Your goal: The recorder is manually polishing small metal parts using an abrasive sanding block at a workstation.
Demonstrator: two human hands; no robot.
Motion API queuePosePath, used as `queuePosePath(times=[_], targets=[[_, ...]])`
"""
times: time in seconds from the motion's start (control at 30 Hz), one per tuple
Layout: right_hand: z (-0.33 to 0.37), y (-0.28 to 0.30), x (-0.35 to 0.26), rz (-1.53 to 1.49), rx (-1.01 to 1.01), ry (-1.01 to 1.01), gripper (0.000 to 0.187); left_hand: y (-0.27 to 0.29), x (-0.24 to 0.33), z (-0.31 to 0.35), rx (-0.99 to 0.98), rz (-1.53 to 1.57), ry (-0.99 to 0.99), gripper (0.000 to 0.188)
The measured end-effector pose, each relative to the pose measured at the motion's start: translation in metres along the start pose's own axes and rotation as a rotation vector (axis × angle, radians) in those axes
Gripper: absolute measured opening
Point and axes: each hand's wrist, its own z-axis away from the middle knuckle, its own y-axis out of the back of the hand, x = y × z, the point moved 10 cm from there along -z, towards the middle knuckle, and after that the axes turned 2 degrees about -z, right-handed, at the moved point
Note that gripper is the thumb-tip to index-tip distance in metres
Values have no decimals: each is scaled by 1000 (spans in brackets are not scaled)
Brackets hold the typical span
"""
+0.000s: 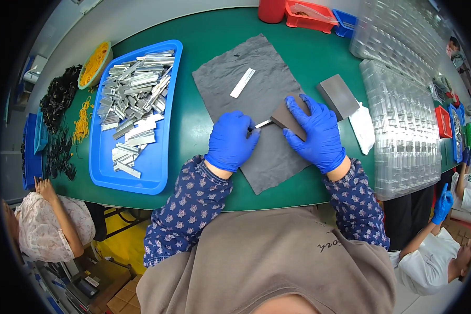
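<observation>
- Green worktop [204, 31] fills the view, and other people sit at its left and right edges.
- Stacks of clear plastic trays [403, 120] stand along the right side of the worktop.
- On the left lies a blue tray [102, 172], holding a heap of flat silver metal strips [133, 89].
- A grey cloth [246, 57] is spread in the middle, with one loose metal strip [243, 82] lying on it.
- The right hand [314, 131], in a blue glove, presses flat on a dark grey block [283, 116] that rests on the cloth; its fingers are spread over the top of the block.
- The left hand [230, 140], also gloved, has its fingers curled shut around one end of a thin metal strip [262, 124], whose other end touches the block.
- A second grey block [337, 94] lies just beside the right hand, off the cloth.
</observation>
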Motion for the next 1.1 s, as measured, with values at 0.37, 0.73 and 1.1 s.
queuePosePath(times=[0.37, 0.73, 1.1], targets=[[-2, -2, 3, 123, -43, -94, 69, -4, -1, -1, 12, 42, -36, 14], [-6, -7, -1, 149, -15, -104, 68, -2, -2, -2, 26, 53, -34, 15], [-6, 2, 39, 229, -8, -223, 64, -7, -3, -1, -25, 59, 3, 15]])
